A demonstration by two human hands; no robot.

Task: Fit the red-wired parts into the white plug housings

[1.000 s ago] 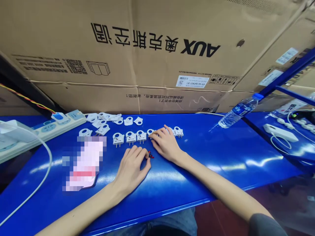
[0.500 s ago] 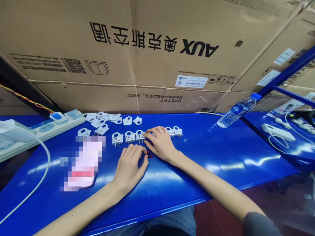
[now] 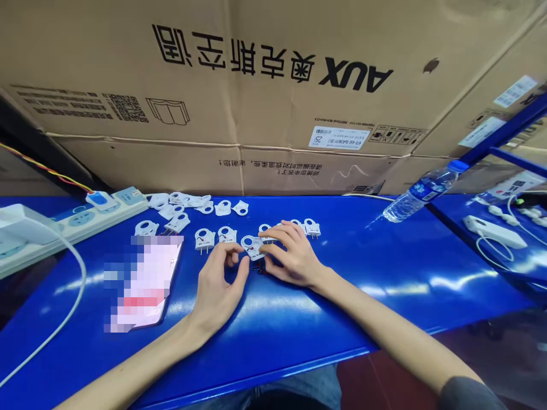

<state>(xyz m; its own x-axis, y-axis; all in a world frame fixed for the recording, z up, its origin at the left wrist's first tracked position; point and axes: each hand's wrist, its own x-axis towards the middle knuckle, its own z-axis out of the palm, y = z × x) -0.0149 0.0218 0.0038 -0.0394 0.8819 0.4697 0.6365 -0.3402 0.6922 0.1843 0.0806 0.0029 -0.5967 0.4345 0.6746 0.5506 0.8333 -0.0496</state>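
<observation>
White plastic made up the small ring-topped plug housing point(image 3: 251, 249) at the middle of the head view, above the blue glossy metal-looking counter point(image 3: 299, 330), with twelve o'clock toward the brown printed cardboard box point(image 3: 273, 114). The bare right hand point(image 3: 294, 253) was the nearer: its fingers were clamped on the housing's right edge, so that the piece lay at nine o'clock from those fingertips. From the bare left hand point(image 3: 222, 290), the piece lay at about one o'clock, just beyond the tips. Its long axis slanted, ring toward eleven and base toward five.

The right forearm came in from four o'clock, the hand palm down and arched, knuckles up. The left forearm came from seven, thumb and index finger apart and facing the piece, the other fingers curled; whether they touched its edge could not be told.

Small red-and-dark parts point(image 3: 258, 267) lay just below the piece, at six o'clock, partly hidden by the right hand. At ten o'clock from the housing stood two white ring-topped plugs with metal pins point(image 3: 205, 240); at two o'clock, beyond the right hand, stood another white pinned plug point(image 3: 312, 227).
</observation>
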